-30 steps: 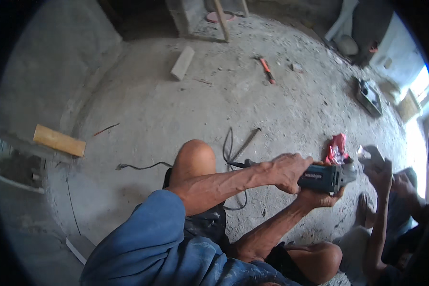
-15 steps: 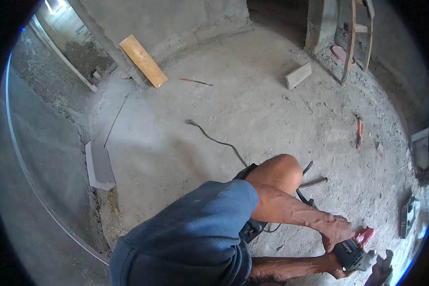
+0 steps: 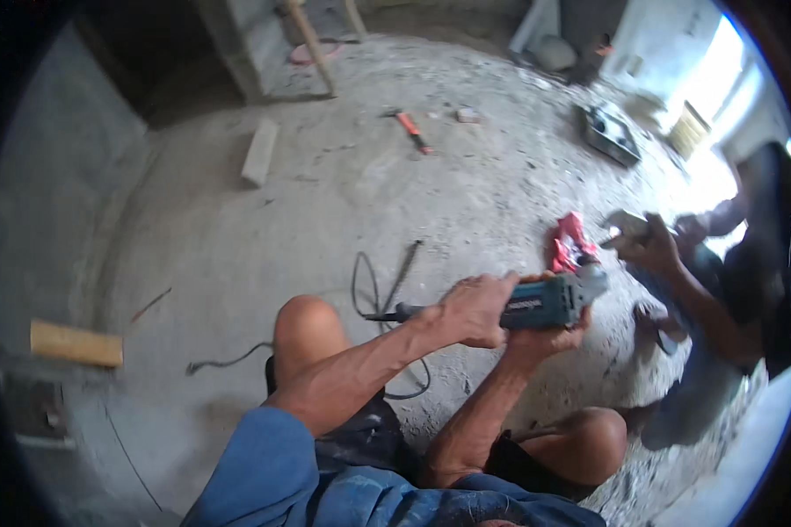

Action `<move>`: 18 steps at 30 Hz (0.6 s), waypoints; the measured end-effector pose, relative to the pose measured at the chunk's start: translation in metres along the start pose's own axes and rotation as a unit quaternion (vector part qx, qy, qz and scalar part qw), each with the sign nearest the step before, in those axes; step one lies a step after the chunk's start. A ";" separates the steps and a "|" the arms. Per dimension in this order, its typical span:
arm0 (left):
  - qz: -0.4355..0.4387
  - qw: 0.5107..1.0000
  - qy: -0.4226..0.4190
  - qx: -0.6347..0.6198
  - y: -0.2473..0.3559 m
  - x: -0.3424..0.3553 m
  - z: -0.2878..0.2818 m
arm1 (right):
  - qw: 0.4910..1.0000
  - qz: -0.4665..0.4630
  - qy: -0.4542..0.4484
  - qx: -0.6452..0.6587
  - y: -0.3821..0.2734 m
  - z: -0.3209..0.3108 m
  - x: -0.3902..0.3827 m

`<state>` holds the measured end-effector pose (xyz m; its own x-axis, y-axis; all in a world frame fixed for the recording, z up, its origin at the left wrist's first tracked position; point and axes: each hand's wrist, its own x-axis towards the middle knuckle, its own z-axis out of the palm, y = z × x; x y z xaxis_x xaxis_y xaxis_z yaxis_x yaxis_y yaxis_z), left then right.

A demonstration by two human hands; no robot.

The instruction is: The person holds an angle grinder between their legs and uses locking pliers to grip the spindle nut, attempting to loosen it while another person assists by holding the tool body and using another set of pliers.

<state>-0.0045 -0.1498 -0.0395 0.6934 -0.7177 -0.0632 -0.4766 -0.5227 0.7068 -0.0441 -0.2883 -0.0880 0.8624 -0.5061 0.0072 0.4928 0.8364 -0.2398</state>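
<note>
A teal and black angle grinder lies across both my hands, its metal head to the right. My left hand is closed around the rear of its body from above. My right hand grips it from below, near the head, with its fingers partly hidden. A dark cord leaves the grinder's rear end. Just beyond the head lies a crumpled red plastic wrapper. At the right, another person's hand holds a pale, flat piece whose kind I cannot make out.
A ridged dark rod and the looping cord lie beside my knee. Farther off are an orange-handled hammer, a grey block and a dark tray. A yellowish board is at left. Wooden ladder legs stand at the back.
The view has swung to the right, bringing the grinder nearer the middle and the other person further into sight. Both my hands still hold the grinder.
</note>
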 end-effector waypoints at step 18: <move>-0.004 1.000 0.003 0.003 -0.001 -0.005 0.000 | 1.000 0.006 0.000 0.018 0.003 0.010 -0.015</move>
<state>-0.0077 -0.1459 -0.0399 0.7005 -0.7106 -0.0654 -0.4736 -0.5315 0.7023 -0.0550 -0.2761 -0.0789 0.8682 -0.4962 0.0055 0.4866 0.8492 -0.2052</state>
